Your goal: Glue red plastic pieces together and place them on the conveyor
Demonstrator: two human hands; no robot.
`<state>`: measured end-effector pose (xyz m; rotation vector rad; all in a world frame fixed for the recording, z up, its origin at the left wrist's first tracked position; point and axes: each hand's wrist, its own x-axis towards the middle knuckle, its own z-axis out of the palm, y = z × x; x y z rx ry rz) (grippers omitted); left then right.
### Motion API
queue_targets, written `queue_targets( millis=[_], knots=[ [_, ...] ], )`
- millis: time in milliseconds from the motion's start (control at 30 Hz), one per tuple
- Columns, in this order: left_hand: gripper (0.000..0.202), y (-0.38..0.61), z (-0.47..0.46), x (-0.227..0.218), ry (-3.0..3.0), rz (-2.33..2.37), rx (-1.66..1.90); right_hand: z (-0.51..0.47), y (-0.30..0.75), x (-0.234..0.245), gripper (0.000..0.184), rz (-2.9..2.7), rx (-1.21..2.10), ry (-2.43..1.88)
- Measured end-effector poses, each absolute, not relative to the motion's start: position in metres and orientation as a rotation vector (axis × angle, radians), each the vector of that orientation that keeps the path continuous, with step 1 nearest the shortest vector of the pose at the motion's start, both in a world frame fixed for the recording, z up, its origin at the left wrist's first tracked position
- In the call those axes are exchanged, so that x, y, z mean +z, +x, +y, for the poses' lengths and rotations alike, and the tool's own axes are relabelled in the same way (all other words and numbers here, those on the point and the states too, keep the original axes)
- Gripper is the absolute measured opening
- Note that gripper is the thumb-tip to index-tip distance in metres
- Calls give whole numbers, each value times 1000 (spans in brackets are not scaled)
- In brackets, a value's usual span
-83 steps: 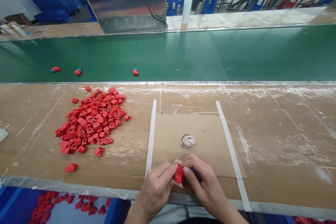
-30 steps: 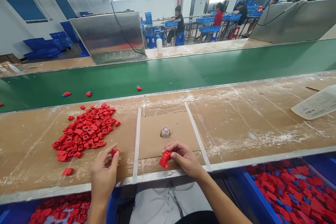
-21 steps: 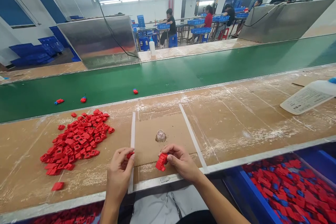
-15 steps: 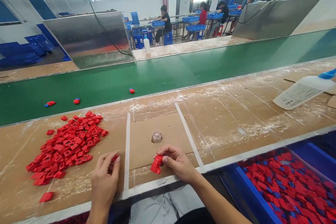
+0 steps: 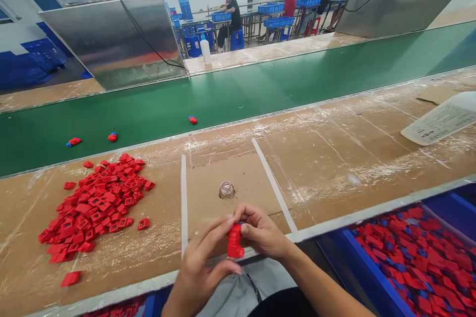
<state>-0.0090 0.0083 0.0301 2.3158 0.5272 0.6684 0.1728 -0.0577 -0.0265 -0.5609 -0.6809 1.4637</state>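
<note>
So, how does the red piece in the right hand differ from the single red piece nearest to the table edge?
The held piece is gripped by the right hand; the single piece lies on the table. The held piece looks longer and stepped; the single piece looks like a simple block. Both are red.

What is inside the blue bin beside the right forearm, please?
The blue bin holds a heap of red and blue pieces. They cover the visible part of its floor, so anything underneath them cannot be seen.
</note>
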Motion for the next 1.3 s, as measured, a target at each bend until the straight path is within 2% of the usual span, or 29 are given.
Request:
queue_targets(
  millis=[233,567,933,1133,1200,1300],
  knots=[
    [63,16,-3,23,2139,410,722,-63,172,-26,43,-583,1530,-467],
    [49,36,-26,22,2162,463,948,-67,174,-26,51,-494,1570,-454],
    [47,31,-29,26,2137,495,886,-69,176,-25,54,-498,1577,-487],
    [47,29,-26,24,2103,493,854,-63,174,-22,48,-542,1555,-478],
    [51,28,-25,23,2108,487,757,-64,176,-19,43,-562,1546,-473],
    [72,21,-22,23,2152,441,596,-88,194,-15,35,-638,1463,-599]
  ],
)
